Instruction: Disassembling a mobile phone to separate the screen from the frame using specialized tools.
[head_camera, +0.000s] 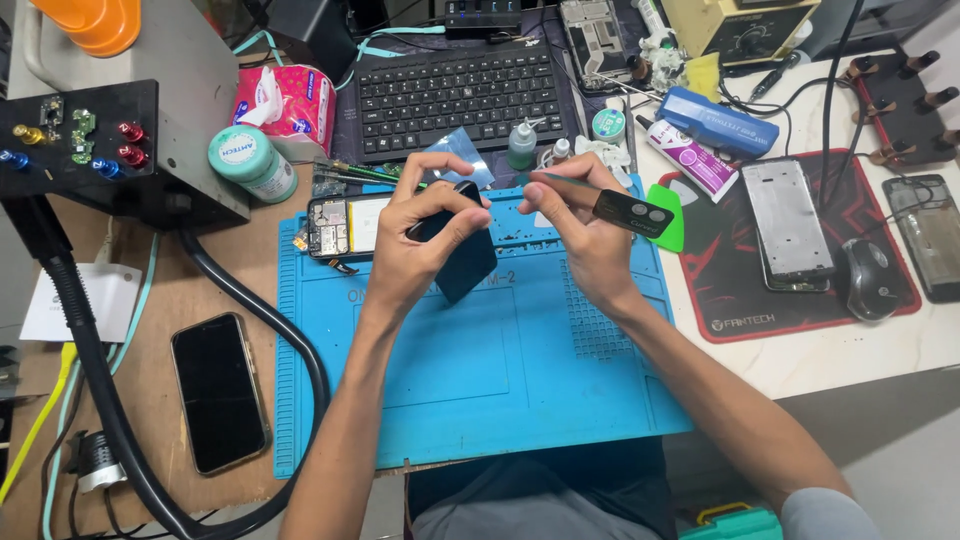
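Left hand (425, 235) grips a dark phone cover (462, 258), tilted over the mat (520, 380); right hand (585, 235), just beside, pinches tweezers (560, 180) and a camera strip (633, 212).

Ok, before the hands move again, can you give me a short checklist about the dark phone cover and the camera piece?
1. Left hand grips dark back cover: ok.
2. Right hand holds black camera lens strip: ok.
3. Cover is above blue mat: ok.
4. Opened phone lies apart from hands: ok.
5. Thin tool in the right fingers: cannot tell.
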